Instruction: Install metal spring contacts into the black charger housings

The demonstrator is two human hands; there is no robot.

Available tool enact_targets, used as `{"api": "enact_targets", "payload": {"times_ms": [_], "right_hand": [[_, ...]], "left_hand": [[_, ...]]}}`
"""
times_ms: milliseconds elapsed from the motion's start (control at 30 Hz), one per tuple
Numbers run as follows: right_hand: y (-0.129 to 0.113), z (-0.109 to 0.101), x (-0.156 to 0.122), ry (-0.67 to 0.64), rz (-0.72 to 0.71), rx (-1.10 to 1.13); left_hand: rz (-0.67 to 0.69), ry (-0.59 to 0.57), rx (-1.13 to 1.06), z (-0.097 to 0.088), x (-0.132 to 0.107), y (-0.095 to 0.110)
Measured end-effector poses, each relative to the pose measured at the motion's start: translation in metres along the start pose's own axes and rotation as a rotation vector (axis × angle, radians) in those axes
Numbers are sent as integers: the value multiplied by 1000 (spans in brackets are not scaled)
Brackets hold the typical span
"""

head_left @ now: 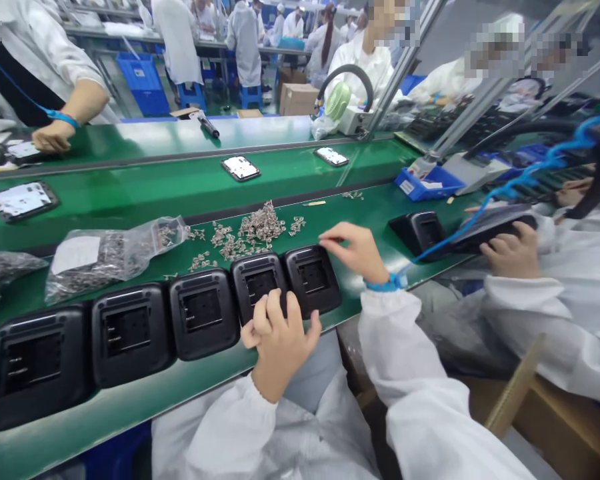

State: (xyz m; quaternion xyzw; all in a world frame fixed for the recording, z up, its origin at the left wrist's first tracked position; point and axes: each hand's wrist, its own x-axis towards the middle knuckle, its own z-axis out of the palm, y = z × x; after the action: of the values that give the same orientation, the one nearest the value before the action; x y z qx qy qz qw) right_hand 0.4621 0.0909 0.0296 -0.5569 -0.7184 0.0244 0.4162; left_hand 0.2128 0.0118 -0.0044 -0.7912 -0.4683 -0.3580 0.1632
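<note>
Several black plastic housings lie in a row along the near edge of the green bench (130, 407). My left hand (279, 337) rests with fingers spread on the front edge of the fourth housing (258, 285). Just right of it lies the fifth housing (312, 277). My right hand (356, 251) hovers over the far right corner of that fifth housing, fingertips pinched together; whether anything is in them is too small to see. A pile of small metal parts (253, 235) is spread behind the housings.
A clear bag of metal parts (111, 253) lies at left. Flat panels (240, 168) ride the green conveyor behind. At right a co-worker's hand (511, 249) holds a black device, with a blue coiled cable (530, 175) and another black housing (420, 231). People work across the line.
</note>
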Motion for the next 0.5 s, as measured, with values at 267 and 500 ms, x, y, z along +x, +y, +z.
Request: {"api": "enact_targets", "payload": {"times_ms": [267,500], "right_hand": [[97,47,63,-142,194,153],[97,62,52,-122,139,136]], "left_hand": [[-12,-71,-20,-1,-3,2],[-88,-149,-52,3,-1,3]]}}
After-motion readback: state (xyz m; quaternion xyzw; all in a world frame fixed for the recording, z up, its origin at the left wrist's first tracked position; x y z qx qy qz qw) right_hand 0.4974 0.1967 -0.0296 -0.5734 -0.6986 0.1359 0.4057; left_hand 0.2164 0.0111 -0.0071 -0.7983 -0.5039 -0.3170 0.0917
